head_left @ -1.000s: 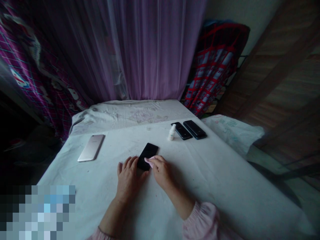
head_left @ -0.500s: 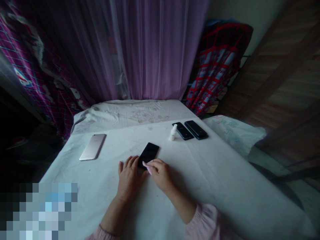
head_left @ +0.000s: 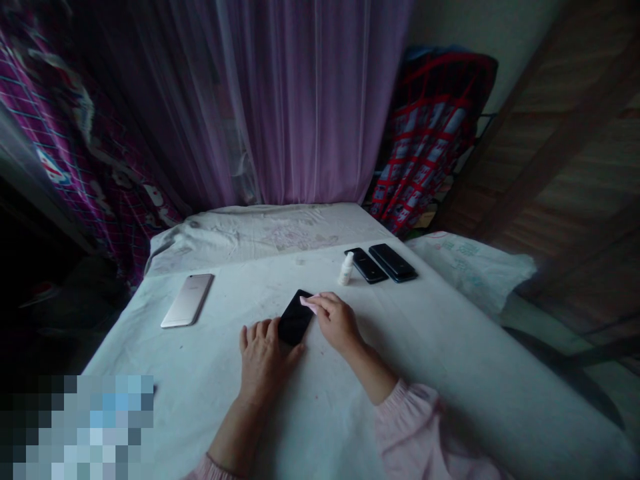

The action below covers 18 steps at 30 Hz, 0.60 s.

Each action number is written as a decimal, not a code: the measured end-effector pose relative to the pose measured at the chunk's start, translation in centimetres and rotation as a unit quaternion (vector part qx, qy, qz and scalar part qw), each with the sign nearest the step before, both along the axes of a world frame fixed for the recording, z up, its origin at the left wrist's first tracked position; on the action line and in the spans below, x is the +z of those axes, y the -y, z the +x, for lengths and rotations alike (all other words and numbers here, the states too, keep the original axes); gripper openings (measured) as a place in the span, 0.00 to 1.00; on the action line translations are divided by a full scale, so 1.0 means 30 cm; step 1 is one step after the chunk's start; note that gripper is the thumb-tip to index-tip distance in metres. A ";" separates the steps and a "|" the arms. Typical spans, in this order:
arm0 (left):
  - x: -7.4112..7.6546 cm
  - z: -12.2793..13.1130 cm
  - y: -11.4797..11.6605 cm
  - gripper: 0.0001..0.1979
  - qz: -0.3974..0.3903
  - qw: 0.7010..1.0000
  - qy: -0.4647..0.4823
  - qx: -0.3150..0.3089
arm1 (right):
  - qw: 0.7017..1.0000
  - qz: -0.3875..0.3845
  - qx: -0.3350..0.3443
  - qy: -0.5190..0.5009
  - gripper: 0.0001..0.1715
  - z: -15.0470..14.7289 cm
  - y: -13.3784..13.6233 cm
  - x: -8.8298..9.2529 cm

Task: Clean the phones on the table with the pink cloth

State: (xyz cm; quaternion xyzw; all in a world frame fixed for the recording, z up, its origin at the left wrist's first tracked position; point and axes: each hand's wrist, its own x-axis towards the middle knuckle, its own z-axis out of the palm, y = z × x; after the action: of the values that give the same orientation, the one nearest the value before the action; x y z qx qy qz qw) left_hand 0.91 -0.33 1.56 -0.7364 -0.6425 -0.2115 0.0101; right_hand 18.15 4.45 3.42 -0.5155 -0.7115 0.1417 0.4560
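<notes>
A black smartphone (head_left: 296, 325) lies screen up on the white cloth. My left hand (head_left: 263, 353) grips its lower end, the index finger along the left edge and the thumb at the near edge, the other fingers resting on the cloth. Pinched in the fingers of my right hand (head_left: 339, 323) is a small pink wiping cloth (head_left: 309, 304), which touches the upper right part of the dark screen. Beyond the phone stands a small white spray bottle (head_left: 345, 270).
Two dark phones (head_left: 370, 267) (head_left: 393, 264) lie right of the bottle. To the left is a rose-gold phone (head_left: 187, 301), back side up. The white-covered table (head_left: 425, 373) reaches a purple curtain (head_left: 320, 100); a plastic bag (head_left: 470, 263) hangs off its right side. The lower left corner is pixelated.
My right hand has slid the pink cloth from the lower part of the screen up toward its far right end. My left hand keeps its hold at the phone's lower end.
</notes>
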 end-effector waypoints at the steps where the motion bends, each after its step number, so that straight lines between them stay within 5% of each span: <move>1: 0.003 -0.001 -0.001 0.29 -0.005 1.000 0.003 -0.001 | 1.000 0.008 -0.003 0.006 0.22 -0.001 0.002 -0.010; 6: 0.001 -0.027 -0.005 0.28 -0.030 0.997 0.026 -0.070 | 0.998 0.054 -0.026 0.014 0.23 0.031 0.014 -0.060; 11: -0.014 -0.058 -0.005 0.34 -0.047 0.985 0.048 -0.160 | 0.991 0.049 -0.125 -0.002 0.26 0.109 -0.003 -0.081; 18: -0.034 -0.053 -0.006 0.35 -0.029 0.991 0.026 -0.126 | 0.992 0.024 -0.097 0.074 0.19 0.115 0.006 -0.090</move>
State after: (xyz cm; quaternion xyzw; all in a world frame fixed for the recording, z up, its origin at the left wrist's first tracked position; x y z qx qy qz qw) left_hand -0.67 -0.16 0.55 -0.8061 -0.5502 -0.2108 -0.0548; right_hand 21.60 4.26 0.73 -0.5799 -0.6932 0.0416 0.4261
